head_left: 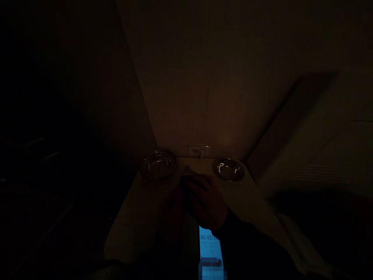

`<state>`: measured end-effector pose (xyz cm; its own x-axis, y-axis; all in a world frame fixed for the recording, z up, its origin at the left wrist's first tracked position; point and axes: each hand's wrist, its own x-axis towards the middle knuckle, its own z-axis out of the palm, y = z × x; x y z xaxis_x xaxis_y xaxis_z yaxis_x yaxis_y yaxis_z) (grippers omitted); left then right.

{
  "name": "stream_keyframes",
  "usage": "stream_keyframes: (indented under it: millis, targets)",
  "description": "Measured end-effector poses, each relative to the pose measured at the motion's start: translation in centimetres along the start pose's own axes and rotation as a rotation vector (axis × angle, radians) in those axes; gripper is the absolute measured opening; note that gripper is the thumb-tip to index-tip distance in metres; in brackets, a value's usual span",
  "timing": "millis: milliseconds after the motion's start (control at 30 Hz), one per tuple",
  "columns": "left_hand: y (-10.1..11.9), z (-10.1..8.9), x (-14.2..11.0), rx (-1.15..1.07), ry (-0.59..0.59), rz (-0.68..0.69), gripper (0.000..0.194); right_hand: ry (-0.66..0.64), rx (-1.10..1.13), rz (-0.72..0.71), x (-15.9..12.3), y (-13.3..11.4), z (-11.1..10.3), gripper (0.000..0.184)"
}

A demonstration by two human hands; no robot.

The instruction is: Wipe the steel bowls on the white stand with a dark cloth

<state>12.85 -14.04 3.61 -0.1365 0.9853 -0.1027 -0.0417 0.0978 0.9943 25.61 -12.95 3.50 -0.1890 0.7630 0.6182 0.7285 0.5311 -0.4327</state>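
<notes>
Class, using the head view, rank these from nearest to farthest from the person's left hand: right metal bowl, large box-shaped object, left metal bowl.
From the left hand, dim but visible:
1. Left metal bowl: just beyond it, slightly left.
2. Right metal bowl: across the table, to the right.
3. Large box-shaped object: far right, past that bowl.

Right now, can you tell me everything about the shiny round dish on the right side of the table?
The dish is round, with a wide rim and sunken middle. It looks like metal, catching bright glints. It sits upright near the back right corner of the table, below the wall. The right hand is close but isn't holding it. Darkness hides finer details.
</notes>
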Motion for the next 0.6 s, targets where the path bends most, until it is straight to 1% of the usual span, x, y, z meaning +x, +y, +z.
stream_keyframes:
  millis: [33, 100, 167, 200, 333, 400, 467, 533, 567, 600]
  targets:
    - [0.1, 0.0, -0.1, 0.009, 0.006, -0.006, 0.032, 0.004, 0.010, 0.027, 0.1, 0.4, 0.2, 0.030]
    - [0.4, 0.1, -0.4, 0.044, 0.008, -0.027, 0.031, 0.005, 0.064, 0.126, 0.6, 1.4, 0.4, 0.028]
    - [0.6, 0.1, -0.6, 0.082, 0.032, -0.043, 0.030, 0.009, 0.114, 0.182, 1.1, 1.8, 0.5, 0.027]
    - [0.7, 0.0, -0.6, 0.096, 0.035, -0.051, 0.029, 0.007, 0.121, 0.175, 1.2, 1.6, 0.3, 0.027]
    - [0.7, -1.1, -0.1, 0.097, 0.026, -0.041, 0.030, -0.013, 0.085, 0.072, 1.3, 0.7, -0.3, 0.028]
    - [0.4, -1.9, 0.3, 0.075, 0.016, -0.032, 0.029, -0.025, 0.136, 0.112, 1.2, 1.6, -0.2, 0.027]
    - [-0.2, -2.8, 0.8, 0.064, 0.026, -0.025, 0.026, -0.042, 0.224, 0.207, 1.2, 3.0, 0.1, 0.028]
    - [-1.0, -3.4, 1.3, 0.064, 0.077, 0.023, 0.014, -0.064, 0.277, 0.262, 1.4, 3.9, 0.3, 0.028]
    - [-1.4, -3.6, 1.5, 0.059, 0.126, 0.071, 0.008, -0.064, 0.273, 0.254, 1.6, 3.8, 0.3, 0.028]
    - [-1.8, -3.8, 1.7, 0.044, 0.155, 0.104, 0.014, -0.058, 0.248, 0.224, 1.8, 3.5, 0.1, 0.027]
